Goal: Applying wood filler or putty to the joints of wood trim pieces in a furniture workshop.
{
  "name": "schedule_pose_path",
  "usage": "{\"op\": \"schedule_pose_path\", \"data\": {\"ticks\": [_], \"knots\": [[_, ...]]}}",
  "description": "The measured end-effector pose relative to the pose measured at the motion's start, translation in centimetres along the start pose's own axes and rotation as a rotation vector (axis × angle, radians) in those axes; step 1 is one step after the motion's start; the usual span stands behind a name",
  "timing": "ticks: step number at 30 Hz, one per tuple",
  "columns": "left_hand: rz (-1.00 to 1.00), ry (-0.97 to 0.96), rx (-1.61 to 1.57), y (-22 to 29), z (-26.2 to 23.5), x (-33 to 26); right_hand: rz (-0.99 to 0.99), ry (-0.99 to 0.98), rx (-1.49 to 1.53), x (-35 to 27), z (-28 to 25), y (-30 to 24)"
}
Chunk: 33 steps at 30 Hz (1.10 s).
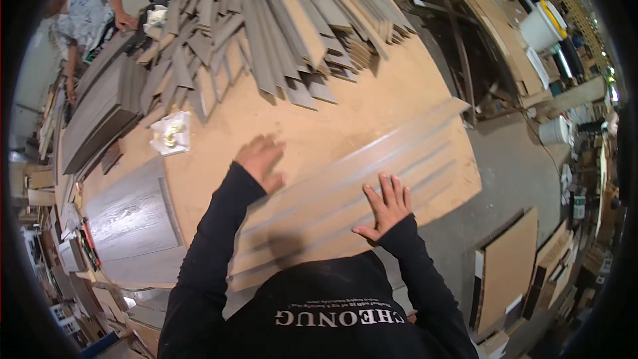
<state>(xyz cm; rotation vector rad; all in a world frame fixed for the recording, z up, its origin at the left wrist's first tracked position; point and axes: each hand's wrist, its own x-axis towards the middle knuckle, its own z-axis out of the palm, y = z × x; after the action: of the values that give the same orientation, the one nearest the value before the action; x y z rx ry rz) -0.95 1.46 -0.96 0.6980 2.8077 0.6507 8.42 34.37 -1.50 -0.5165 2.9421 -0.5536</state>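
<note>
Workshop clutter rings a tan tabletop point(302, 134), with lidded white buckets point(541, 28) beyond its right side and a co-worker's hand point(125, 21) by a stack of grey boards point(100, 110) at far left. Nearest the person, several long tan-and-grey strips point(323, 187) lie side by side on a slant. The right hand point(385, 209) rests over them, its grip opened flat with fingers spread, grasping nothing. The left hand point(260, 159), blurred, is loosely open near their far edge; nothing shows in its grip, and whether it touches them I cannot tell.

Laying out this row looks largely done, since the strips run roughly parallel. Much seems left: a big heap of grey slats point(219, 33) lies jumbled across the far side. Pale yellow paste point(171, 134) sits on a white sheet to the left; whether any coats the strips is unclear.
</note>
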Motion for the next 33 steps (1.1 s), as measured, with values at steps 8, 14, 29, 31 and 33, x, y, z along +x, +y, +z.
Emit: {"op": "schedule_pose_path", "data": {"ticks": [8, 14, 29, 31, 33], "knots": [[-0.871, 0.615, -0.185, -15.3, -3.1, 9.1, 0.038, -0.017, -0.009, 0.0, -0.4, -0.2], [-1.043, 0.460, 0.198, -14.7, -2.2, 11.2, 0.034, -0.036, -0.038, 0.2, -0.2, -0.3], [-0.404, 0.566, -0.123, -8.2, 2.1, -2.1, 0.042, -0.030, 0.000, 0.1, -0.3, -0.4], [-0.361, 0.438, -0.539, -8.1, 2.2, -2.3, 0.040, -0.031, 0.007, 0.1, -0.4, -0.5], [-0.330, 0.491, -0.361, -10.0, 0.9, 0.0, 0.029, -0.030, 0.015, 0.0, -0.5, -0.6]]}}
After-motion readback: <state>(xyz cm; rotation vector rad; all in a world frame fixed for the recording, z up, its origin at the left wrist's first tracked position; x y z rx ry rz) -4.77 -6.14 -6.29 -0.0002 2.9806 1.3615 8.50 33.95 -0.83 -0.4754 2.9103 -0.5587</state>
